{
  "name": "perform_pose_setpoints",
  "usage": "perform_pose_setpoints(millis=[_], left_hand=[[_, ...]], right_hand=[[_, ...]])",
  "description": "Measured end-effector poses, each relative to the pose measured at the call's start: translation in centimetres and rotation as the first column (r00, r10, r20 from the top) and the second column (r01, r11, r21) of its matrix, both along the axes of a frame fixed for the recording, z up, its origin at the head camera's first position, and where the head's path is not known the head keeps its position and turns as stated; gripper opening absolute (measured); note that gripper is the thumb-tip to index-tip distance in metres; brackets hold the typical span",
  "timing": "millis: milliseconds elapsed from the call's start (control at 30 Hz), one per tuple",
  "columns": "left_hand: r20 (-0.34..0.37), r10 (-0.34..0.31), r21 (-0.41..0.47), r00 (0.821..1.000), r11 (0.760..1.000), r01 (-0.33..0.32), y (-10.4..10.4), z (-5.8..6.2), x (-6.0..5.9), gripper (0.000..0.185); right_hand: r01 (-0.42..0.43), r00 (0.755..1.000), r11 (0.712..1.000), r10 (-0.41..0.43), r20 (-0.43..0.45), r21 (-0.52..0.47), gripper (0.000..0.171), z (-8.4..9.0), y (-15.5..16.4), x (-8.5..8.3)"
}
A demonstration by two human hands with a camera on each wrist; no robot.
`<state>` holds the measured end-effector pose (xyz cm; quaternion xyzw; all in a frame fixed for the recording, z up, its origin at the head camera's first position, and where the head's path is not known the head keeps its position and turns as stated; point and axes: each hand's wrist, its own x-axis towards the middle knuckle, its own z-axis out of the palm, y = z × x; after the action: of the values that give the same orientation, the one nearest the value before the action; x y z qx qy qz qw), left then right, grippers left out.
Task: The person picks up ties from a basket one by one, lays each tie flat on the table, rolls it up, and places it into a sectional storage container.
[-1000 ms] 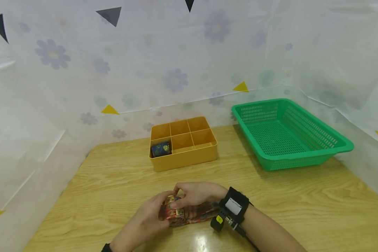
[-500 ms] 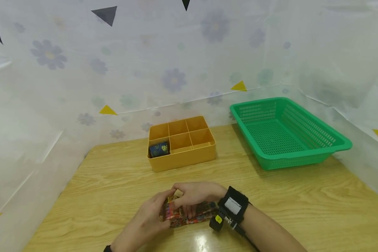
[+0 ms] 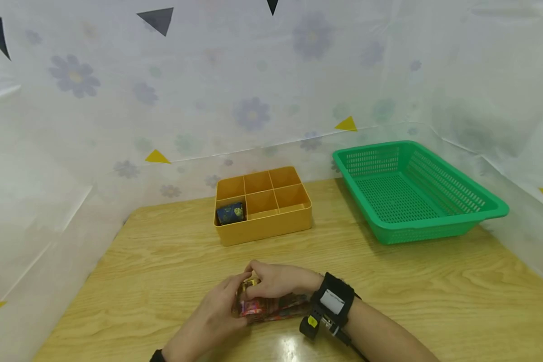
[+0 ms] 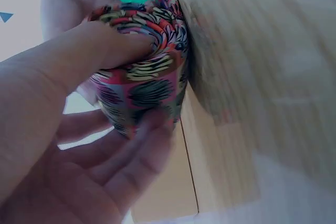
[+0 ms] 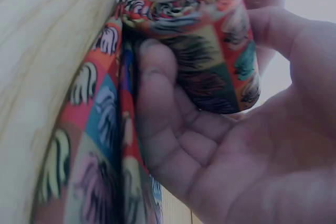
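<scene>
A colourful patterned necktie (image 3: 253, 307), partly wound into a thick roll, is on the table in front of me. Its unrolled part (image 5: 86, 145) trails off to the right in layers along the wood. My left hand (image 3: 213, 310) grips the roll from the left; in the left wrist view its thumb presses the coiled end (image 4: 163, 30) and its fingers curl around the side. With thumb and bent fingers, my right hand (image 3: 278, 281) holds the roll from the right and above. Part of the roll is hidden behind the hands.
A yellow six-part organizer (image 3: 267, 226) stands behind the hands, with a dark blue patterned roll (image 3: 231, 213) in its front left compartment. A green plastic basket (image 3: 434, 223) sits at the back right. Flowered white sheeting (image 3: 253, 80) encloses the table.
The roll has turned a little between my hands, with the fingers shifting on it. My right wrist has moved slightly. Organizer and basket stay put.
</scene>
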<state>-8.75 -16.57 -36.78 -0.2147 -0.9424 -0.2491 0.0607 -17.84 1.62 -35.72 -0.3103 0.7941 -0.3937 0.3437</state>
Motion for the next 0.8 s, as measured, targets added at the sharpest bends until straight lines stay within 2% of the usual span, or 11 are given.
perform_pose_setpoints(millis=[167, 300, 433, 533, 667, 800], left_hand=[[0.065, -0.010, 0.006, 0.998, 1.000, 0.009, -0.18, -0.12, -0.19, 0.080], [0.089, 0.000, 0.018, 0.996, 1.000, -0.001, -0.27, -0.02, -0.22, 0.080], [0.129, 0.005, 0.045, 0.992, 0.999, -0.011, -0.40, 0.21, -0.26, 0.080], [0.171, 0.010, 0.070, 0.985, 0.997, -0.022, -0.53, 0.40, -0.26, 0.078], [0.190, 0.026, 0.083, 0.981, 0.996, -0.043, -0.65, 0.55, -0.21, 0.074], [0.171, 0.044, 0.083, 0.984, 0.995, -0.059, -0.56, 0.57, -0.21, 0.074]], right_hand=[[-0.036, 0.999, 0.999, 0.036, 0.007, -0.004, 0.041, 0.10, 0.17, -0.19], [-0.062, 0.998, 0.998, 0.063, 0.028, -0.017, 0.040, 0.26, 0.29, -0.33], [-0.080, 0.992, 0.995, 0.085, 0.097, -0.051, 0.037, 0.38, 0.44, -0.45], [-0.072, 0.990, 0.996, 0.078, 0.117, -0.053, 0.036, 0.37, 0.53, -0.52], [-0.051, 0.996, 0.998, 0.053, 0.073, -0.033, 0.034, 0.18, 0.59, -0.54], [-0.056, 0.997, 0.998, 0.057, 0.044, -0.022, 0.031, 0.17, 0.74, -0.70]])
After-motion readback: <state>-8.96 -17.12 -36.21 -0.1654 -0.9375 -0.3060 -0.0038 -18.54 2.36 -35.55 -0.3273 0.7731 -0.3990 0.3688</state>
